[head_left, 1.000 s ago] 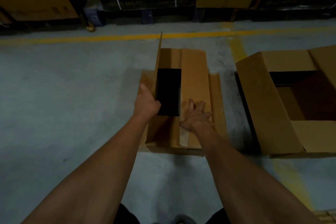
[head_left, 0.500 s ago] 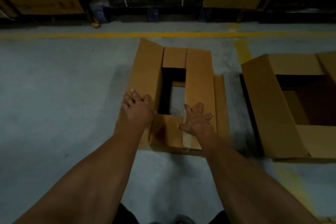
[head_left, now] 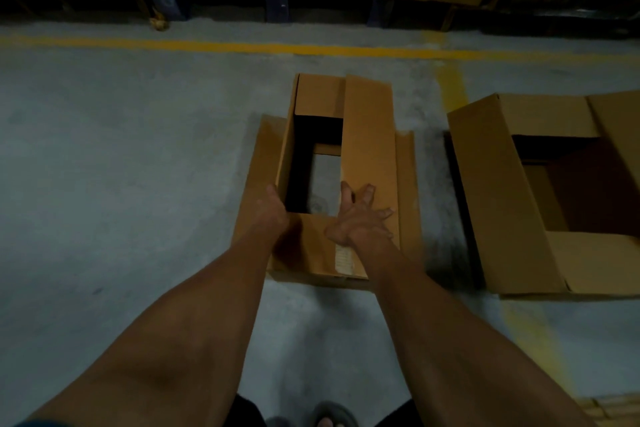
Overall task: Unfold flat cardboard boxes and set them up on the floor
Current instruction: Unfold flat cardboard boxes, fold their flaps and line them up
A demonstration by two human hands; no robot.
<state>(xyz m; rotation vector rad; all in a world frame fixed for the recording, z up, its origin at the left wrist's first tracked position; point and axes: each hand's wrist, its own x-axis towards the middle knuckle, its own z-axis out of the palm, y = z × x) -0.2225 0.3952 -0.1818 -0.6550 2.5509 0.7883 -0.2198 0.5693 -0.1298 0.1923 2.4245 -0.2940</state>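
Flaps are the whole game on this step, so here's how we'd handle it. Our box [head_left: 332, 184] sits on the concrete floor [head_left: 121, 166], just this side of the yellow line [head_left: 242, 47], with a second box [head_left: 512, 191] already standing open to its right and well apart from it.

Right hand [head_left: 360, 218] is spread flat, fingers splayed, pressing the long right flap [head_left: 369, 149] down; it's not closed on anything, just palm pressure. Left hand [head_left: 275, 210] is at the near end of the long left flap [head_left: 287, 149], which stands nearly upright. We can't quite tell if the fingers curl over its edge or just push on it. The short flaps at the near and far ends look folded in already, and bare floor shows through the gap in the middle.

Tips from us: keep the right palm planted so that flap doesn't spring up, then swing the left flap down in one motion, pushing near the crease instead of the free edge. Corrugated board buckles if we lean mid-panel, and the box may skid on the floor.
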